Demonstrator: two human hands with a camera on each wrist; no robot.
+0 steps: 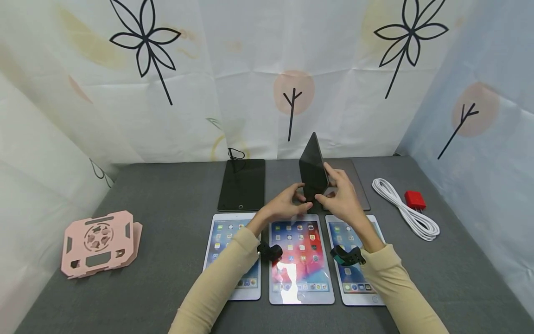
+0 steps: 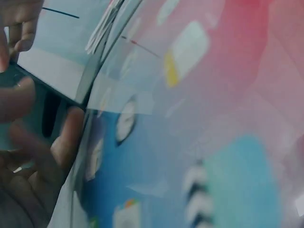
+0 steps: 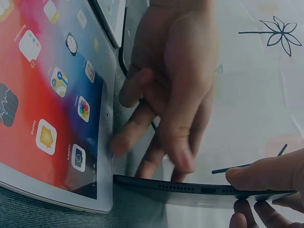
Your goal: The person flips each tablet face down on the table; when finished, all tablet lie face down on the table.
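My right hand (image 1: 343, 197) grips a dark tablet (image 1: 313, 167) by its right side and lower edge, holding it tilted up on edge above the back of the table. In the right wrist view, speaker holes and a port show along the edge of this tablet (image 3: 209, 190), with my thumb pressed on it. Beside its lower left corner is my left hand (image 1: 283, 202), thumb and fingers spread apart, fingertips right at the edge. Just in front lies a white-framed tablet (image 1: 298, 260) with a lit red and blue screen.
Two more white tablets (image 1: 249, 294) (image 1: 369, 299) flank the middle one. At the back, a black tablet (image 1: 242, 185) lies left and a grey tablet (image 1: 358, 178) right, partly hidden. Rightward are a coiled white cable (image 1: 421, 225) and red charger (image 1: 415, 200); a pink cut-out panel (image 1: 98, 243) sits left.
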